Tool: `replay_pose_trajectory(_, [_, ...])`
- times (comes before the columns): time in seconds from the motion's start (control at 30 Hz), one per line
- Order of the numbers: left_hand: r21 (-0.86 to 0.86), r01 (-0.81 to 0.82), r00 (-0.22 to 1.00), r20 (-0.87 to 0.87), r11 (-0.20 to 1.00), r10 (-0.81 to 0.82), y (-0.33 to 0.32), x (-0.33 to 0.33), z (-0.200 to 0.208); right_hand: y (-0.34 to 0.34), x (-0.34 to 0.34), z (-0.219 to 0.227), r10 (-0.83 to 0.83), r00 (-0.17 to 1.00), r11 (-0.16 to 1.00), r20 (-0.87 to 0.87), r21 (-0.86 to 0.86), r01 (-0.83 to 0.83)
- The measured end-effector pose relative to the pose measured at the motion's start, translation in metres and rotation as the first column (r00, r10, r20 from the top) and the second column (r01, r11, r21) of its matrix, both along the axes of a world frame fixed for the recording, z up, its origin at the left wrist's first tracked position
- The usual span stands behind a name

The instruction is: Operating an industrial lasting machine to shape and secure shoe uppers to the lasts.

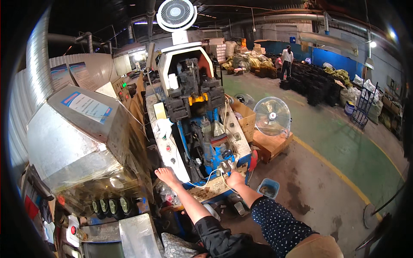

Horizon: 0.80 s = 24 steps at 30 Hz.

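A tall machine (pixel 199 103) with a white housing, blue frame and dark, grimy workings stands in front of me. My left hand (pixel 167 175) is at the lower end of its left white panel (pixel 173 157), fingers stretched out and holding nothing that I can see. Low on the machine's front right, my right hand (pixel 235 179) has its fingers curled in. Right by it are a white cable (pixel 208 178) and a small dark boxy part (pixel 225 167). What the right hand grips, if anything, is hidden by the hand itself.
To the left is a metal hooded box (pixel 73 133), with several dark shoes (pixel 112 207) below it. Right of the machine are a cardboard box (pixel 244 118), a round fan (pixel 272 116) and a blue basin (pixel 269 188). Farther back, a person (pixel 286 60) stands beside dark heaps (pixel 312 81).
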<state>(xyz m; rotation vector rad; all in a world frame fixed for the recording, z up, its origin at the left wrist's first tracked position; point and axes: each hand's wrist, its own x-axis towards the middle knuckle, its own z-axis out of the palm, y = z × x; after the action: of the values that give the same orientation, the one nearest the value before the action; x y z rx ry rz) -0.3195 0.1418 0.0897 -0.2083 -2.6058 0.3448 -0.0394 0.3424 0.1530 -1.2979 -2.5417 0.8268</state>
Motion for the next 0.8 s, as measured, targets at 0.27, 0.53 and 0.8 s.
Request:
replay_pose_trajectory(0.27, [0.211, 0.094, 0.98, 0.153, 0.973, -0.128, 0.0, -0.01, -0.003, -0.007, -0.008, 0.0, -0.019, 0.999, 1.0, -0.035, 0.016, 0.019])
replay_pose_trajectory(0.53, [0.882, 0.38, 0.806, -0.168, 0.279, -0.567, -0.03, 0.01, 0.026, -0.01, -0.017, -0.001, 0.031, 0.998, 0.999, -0.063, -0.012, -0.032])
replay_pose_trajectory(0.8, [0.631, 0.217, 0.531, -0.717, -0.745, -0.452, 0.018, -0.008, -0.014, 0.003, 0.0, -0.004, -0.022, 0.998, 0.999, -0.054, 0.039, 0.024])
